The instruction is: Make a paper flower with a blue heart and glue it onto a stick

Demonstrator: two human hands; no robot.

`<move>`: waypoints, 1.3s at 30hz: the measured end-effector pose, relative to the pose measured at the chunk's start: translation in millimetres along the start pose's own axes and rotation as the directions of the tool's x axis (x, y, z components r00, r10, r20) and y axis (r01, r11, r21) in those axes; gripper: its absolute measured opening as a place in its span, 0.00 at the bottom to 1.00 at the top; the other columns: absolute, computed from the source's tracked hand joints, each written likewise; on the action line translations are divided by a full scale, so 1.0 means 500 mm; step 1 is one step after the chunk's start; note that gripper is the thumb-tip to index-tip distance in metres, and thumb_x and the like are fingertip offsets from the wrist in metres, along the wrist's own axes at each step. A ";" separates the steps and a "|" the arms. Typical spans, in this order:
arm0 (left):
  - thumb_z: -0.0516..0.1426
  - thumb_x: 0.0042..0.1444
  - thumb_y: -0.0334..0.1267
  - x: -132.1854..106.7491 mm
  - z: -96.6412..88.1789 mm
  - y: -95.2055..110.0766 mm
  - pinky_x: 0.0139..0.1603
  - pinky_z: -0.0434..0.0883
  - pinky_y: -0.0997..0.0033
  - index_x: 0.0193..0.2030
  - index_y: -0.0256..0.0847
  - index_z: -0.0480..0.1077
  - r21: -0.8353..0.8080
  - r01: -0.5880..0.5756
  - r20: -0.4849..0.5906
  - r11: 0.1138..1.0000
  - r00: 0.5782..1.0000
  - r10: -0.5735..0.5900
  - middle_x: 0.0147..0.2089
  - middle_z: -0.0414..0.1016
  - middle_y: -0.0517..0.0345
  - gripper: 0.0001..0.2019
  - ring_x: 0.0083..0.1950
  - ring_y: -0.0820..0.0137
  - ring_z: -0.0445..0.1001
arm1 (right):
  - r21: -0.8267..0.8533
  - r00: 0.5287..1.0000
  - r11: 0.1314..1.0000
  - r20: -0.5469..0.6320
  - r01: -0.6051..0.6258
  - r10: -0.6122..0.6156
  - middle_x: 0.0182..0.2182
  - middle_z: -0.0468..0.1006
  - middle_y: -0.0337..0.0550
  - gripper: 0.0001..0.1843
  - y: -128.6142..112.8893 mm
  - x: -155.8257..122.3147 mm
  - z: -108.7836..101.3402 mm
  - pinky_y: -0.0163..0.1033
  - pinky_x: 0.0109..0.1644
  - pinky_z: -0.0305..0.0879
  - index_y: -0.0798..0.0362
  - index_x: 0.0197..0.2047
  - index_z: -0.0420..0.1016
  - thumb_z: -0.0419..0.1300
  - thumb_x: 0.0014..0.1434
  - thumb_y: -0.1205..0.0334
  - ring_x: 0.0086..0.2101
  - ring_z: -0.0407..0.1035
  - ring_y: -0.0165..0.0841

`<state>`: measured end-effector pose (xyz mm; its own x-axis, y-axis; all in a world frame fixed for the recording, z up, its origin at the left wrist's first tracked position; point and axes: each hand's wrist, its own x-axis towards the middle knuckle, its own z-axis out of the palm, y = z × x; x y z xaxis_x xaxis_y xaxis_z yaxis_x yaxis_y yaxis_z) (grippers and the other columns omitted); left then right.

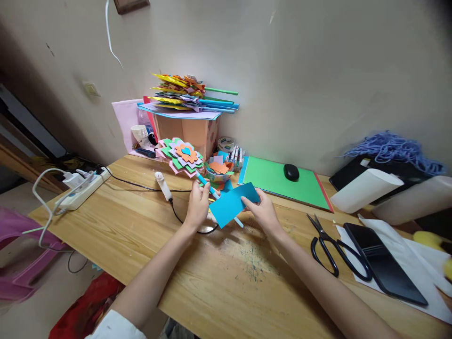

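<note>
My left hand (pixel 197 202) is closed around the blue stem (pixel 202 179) of a layered paper flower (pixel 181 156). The flower has pink, green, lilac and orange petals with a blue centre, and it leans up to the left above the table. My right hand (pixel 264 212) pinches a rectangular piece of blue paper (pixel 231 206) at its right end, thumb on top. The paper is tilted, and its left edge is close to the stem; whether they touch I cannot tell. A pale rod end (pixel 239 222) shows below the paper, the rest of it hidden.
A white glue gun (pixel 162 186) with a black cable lies left of my hands. Black-handled scissors (pixel 328 245) and a phone (pixel 384 263) lie right. Behind stand a bowl of paper scraps (pixel 219 175), green sheets (pixel 271 179) with a mouse (pixel 291 172), and a box (pixel 183 134) bearing stacked paper flowers (pixel 180 94).
</note>
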<state>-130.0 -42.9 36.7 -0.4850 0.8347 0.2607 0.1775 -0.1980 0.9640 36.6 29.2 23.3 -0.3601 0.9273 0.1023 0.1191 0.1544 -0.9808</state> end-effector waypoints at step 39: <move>0.57 0.52 0.37 -0.011 0.017 0.020 0.40 0.68 0.72 0.47 0.37 0.62 -0.189 0.122 0.437 0.975 0.899 -0.027 0.40 0.71 0.54 0.16 0.41 0.69 0.71 | -0.203 0.845 0.972 0.534 0.116 0.010 0.28 0.69 0.38 0.13 -0.033 -0.039 -0.002 0.35 0.34 0.59 0.55 0.31 0.71 0.60 0.49 0.52 0.30 0.63 0.30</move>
<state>-118.2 -45.0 44.4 -0.0663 0.9805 0.1851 -0.0475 -0.1884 0.9809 42.8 8.7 37.5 -0.7973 0.6035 -0.0123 0.2618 0.3274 -0.9079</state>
